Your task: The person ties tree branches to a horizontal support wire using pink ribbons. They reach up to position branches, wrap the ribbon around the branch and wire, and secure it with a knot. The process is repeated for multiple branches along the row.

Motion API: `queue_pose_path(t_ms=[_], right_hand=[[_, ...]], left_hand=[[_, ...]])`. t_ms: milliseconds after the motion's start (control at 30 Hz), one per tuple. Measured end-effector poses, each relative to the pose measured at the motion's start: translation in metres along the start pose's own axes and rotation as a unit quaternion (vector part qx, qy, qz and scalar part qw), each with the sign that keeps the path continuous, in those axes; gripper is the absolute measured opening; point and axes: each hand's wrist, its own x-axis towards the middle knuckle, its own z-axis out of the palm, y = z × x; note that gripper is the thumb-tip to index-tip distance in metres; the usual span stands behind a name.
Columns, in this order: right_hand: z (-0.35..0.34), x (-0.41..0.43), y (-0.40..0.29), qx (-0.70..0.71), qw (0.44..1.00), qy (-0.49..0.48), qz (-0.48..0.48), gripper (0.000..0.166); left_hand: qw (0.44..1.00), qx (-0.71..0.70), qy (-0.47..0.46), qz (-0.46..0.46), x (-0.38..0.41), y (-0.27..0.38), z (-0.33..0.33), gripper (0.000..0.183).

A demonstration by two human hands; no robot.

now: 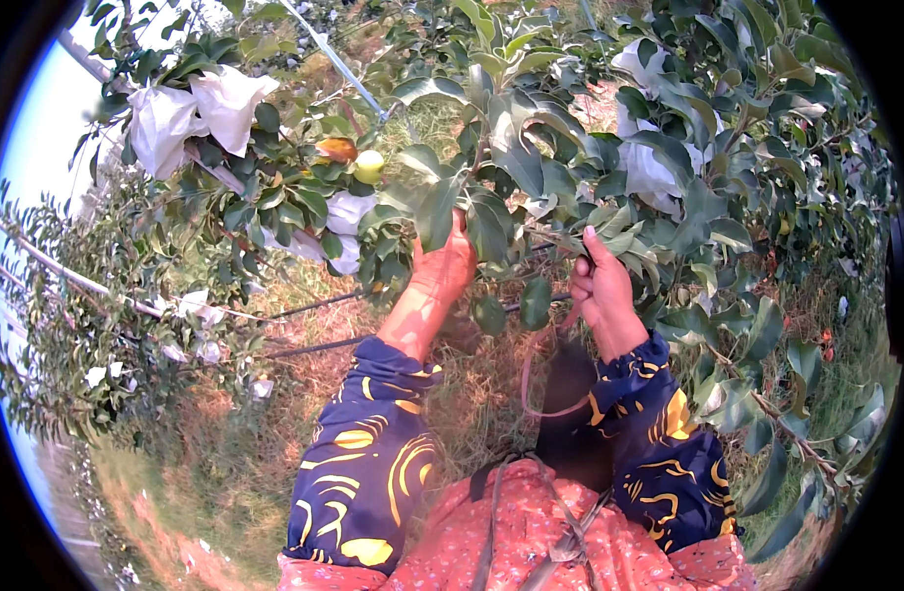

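Observation:
Both hands are among the leaves of a fruit tree, likely an apple tree. My left hand (446, 258) reaches up under a leafy shoot (475, 162); leaves hide its fingertips and whatever they touch. My right hand (605, 289) has its fingers curled and its thumb up against a leafy twig (618, 236), with a pink ribbon or strap (526, 377) hanging in a loop just below it. A pale green fruit (369, 166) shows above and left of my left hand. White bags (346, 214) hang in the foliage on that side.
More white bags (232, 107) hang at upper left and among the right-hand leaves (647, 170). A pale blue strap (337, 59) slants down from the top. Dark hoses or lines (319, 346) cross behind my forearms. A leafy branch (780, 417) reaches in at lower right, above grassy ground.

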Motion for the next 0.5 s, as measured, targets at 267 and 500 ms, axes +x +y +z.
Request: queue_pose_path(t_ms=[267,500], right_hand=[[0.010,-0.018,0.008,0.004,0.994,-0.074,-0.079,0.032],[0.008,-0.083,0.059,-0.099,0.984,-0.151,0.000,0.039]], left_hand=[[0.990,0.049,0.070,0.111,0.026,-0.014,-0.003,0.025],[0.990,-0.037,0.094,0.099,0.047,-0.012,-0.012,0.007]])
